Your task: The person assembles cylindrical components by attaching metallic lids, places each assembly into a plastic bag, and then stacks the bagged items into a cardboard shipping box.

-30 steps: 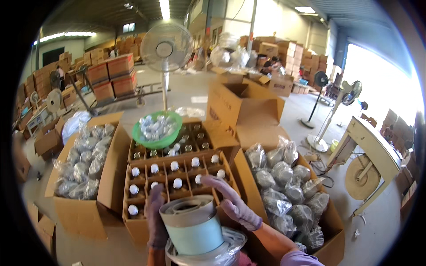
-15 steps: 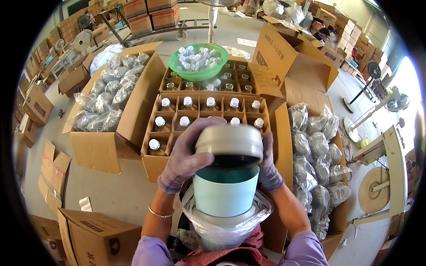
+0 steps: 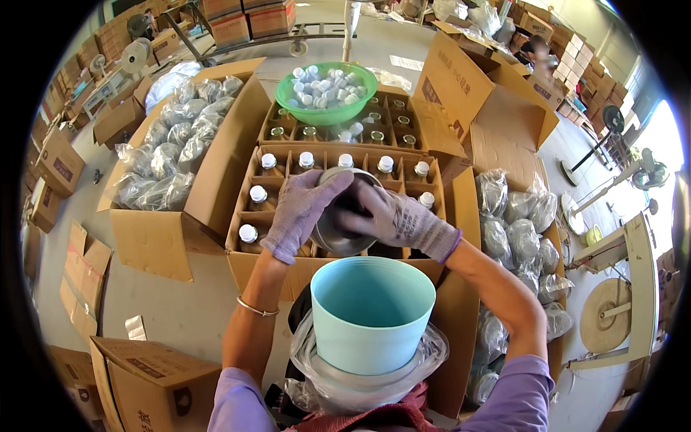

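Note:
My left hand (image 3: 301, 213), in a grey glove, grips the left rim of a round grey lid (image 3: 332, 236). The lid is tilted, its dark hollow side turned up toward me. My right hand (image 3: 407, 222), gloved too, reaches in from the right with its fingers in the hollow; they are smeared by motion, so what they hold cannot be made out. Just below, nearer me, a light blue open-topped tub (image 3: 371, 317) stands upright with clear plastic film (image 3: 425, 367) bunched around its base. Behind the hands is a divided carton (image 3: 281, 272) of brown bottles with white caps.
A green bowl (image 3: 317, 117) of white caps rests on a farther carton of uncapped bottles. An open carton (image 3: 147, 241) of bagged grey items stands left, another with bagged items (image 3: 522, 241) right. A closed carton (image 3: 158, 381) is near left; a machine frame (image 3: 637, 273) stands far right.
The grey lid has moved forward off the tub and tipped hollow side up, uncovering the tub's opening. My right hand has left the lid's right side and put its fingers into the hollow.

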